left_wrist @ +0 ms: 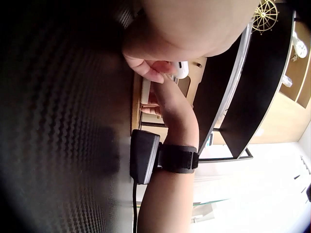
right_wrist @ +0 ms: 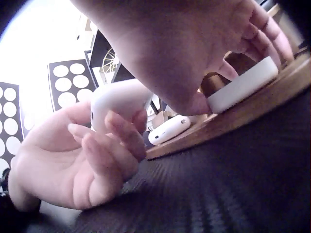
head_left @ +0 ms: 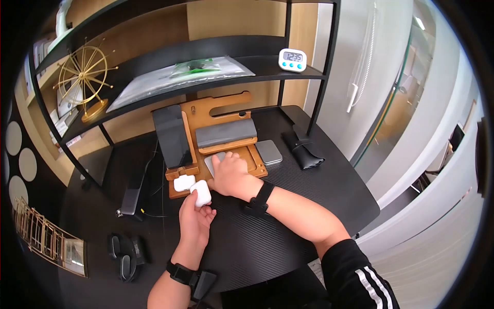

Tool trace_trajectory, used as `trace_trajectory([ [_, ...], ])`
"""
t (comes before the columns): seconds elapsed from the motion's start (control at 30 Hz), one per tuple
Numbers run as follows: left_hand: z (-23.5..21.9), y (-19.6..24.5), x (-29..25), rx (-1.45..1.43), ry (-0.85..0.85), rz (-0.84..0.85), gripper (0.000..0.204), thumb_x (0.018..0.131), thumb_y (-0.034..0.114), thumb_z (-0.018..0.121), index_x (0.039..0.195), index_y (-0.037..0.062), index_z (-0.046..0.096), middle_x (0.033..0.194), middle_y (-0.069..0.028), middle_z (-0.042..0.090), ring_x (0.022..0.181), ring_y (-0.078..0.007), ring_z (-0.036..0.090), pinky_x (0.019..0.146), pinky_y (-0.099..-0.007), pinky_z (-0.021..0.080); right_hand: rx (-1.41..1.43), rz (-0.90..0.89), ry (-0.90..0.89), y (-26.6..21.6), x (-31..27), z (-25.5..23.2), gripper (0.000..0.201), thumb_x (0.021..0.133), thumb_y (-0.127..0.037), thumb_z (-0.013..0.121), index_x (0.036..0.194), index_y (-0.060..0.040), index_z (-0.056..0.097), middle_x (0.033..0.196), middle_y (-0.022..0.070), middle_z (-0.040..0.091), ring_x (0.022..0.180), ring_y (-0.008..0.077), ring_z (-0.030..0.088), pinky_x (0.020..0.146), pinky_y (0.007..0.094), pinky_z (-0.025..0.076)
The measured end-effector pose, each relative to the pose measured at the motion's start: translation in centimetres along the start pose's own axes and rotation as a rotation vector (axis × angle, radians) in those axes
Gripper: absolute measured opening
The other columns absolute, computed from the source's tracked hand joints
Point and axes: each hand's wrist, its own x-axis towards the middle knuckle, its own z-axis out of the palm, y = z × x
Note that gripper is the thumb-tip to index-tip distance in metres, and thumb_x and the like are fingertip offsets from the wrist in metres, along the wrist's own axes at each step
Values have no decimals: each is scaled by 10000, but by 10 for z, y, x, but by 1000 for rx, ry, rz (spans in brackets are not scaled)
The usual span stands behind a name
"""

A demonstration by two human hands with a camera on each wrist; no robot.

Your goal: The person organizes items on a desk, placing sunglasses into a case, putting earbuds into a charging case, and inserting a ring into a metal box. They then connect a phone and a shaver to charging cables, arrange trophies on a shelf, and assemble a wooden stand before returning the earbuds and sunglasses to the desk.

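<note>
My left hand (head_left: 193,224) holds a rounded white earbud case (head_left: 201,194) between thumb and fingers, just in front of a wooden desk organizer (head_left: 257,167). A second white earbud case (head_left: 184,183) lies on the organizer's front left part. Over the organizer's tray, my right hand (head_left: 232,175) grips a flat, pale grey case (head_left: 210,164), partly hidden beneath it in the head view. The right wrist view shows this flat case (right_wrist: 243,86) edge-on, thumb at one end and fingers at the other, close over the wood.
A black phone (head_left: 172,136) stands on the organizer beside a grey glasses case (head_left: 226,133). To the right are a grey tin (head_left: 269,153) and a black pouch (head_left: 303,149). A dark power bank (head_left: 135,193) and black straps (head_left: 126,257) lie left. A shelf (head_left: 267,67) overhangs the back.
</note>
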Motion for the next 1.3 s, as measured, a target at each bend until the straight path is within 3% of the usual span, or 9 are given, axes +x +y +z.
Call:
trace_trajectory([
  [0.17, 1, 2, -2, -12, -1, 7, 267, 902, 305, 533, 1012, 62, 531, 779, -34, 550, 652, -112, 508, 630, -281, 461, 91, -112, -55, 35, -30, -12, 594, 806, -421, 564, 1171, 32, 441, 1060, 260, 545, 1018, 344, 542, 805, 406, 484],
  [0.3, 0, 2, -1, -42, 7, -17, 272, 902, 299, 535, 1012, 51, 529, 788, -38, 554, 666, -118, 512, 634, -286, 463, 871, -194, -485, 101, -55, -33, 589, 865, -380, 493, 1245, 55, 373, 1060, 217, 508, 980, 221, 534, 730, 329, 523],
  [0.37, 0, 1, -1, -20, 12, 1, 276, 903, 299, 533, 1013, 45, 528, 790, -37, 553, 673, -119, 513, 636, -287, 464, 1143, -233, -427, 139, -60, -23, 558, 886, -349, 464, 1283, 26, 348, 1121, 182, 450, 978, 196, 510, 736, 304, 540],
  [0.43, 0, 0, -2, -13, 15, -5, 276, 905, 301, 530, 1010, 45, 531, 794, -37, 554, 679, -115, 513, 638, -287, 464, 1319, -80, -402, 159, -67, -39, 481, 899, -246, 438, 1281, 26, 333, 1174, 154, 430, 1009, 197, 514, 847, 332, 522],
  [0.57, -1, 2, -2, -5, 6, -2, 278, 907, 311, 528, 1008, 52, 534, 781, -31, 555, 674, -113, 514, 642, -283, 464, 1614, 163, -163, 188, -46, -26, 376, 906, -261, 447, 1219, -62, 384, 1114, 121, 484, 1002, 209, 539, 800, 375, 539],
  [0.67, -1, 5, -4, -17, 1, -16, 273, 910, 314, 522, 1010, 59, 538, 765, -29, 556, 665, -114, 515, 647, -280, 463, 1018, 231, 16, 187, -30, -16, 568, 831, -342, 555, 1261, -34, 349, 1135, 213, 539, 1019, 272, 570, 738, 373, 539],
  [0.77, 0, 5, -4, -38, 17, -41, 263, 913, 312, 518, 1007, 67, 545, 758, -27, 562, 662, -115, 524, 653, -278, 464, 594, 290, -52, 184, -25, -19, 584, 812, -325, 579, 1264, -31, 355, 1153, 251, 538, 1014, 323, 582, 721, 398, 533],
  [0.9, 1, 4, -3, -28, -3, -47, 255, 914, 310, 517, 1010, 76, 547, 754, -21, 572, 669, -114, 537, 655, -279, 466, 201, 243, 33, 177, -25, -10, 599, 811, -352, 610, 1277, -60, 372, 1117, 276, 534, 1002, 378, 578, 831, 430, 486],
  [1.3, 0, 4, -3, -14, -5, -41, 246, 913, 308, 518, 1005, 80, 538, 747, -19, 571, 644, -108, 533, 649, -286, 467, -128, 225, 210, 180, -33, 0, 476, 748, -250, 666, 1163, -81, 506, 1020, 227, 510, 966, 368, 525, 805, 397, 493],
])
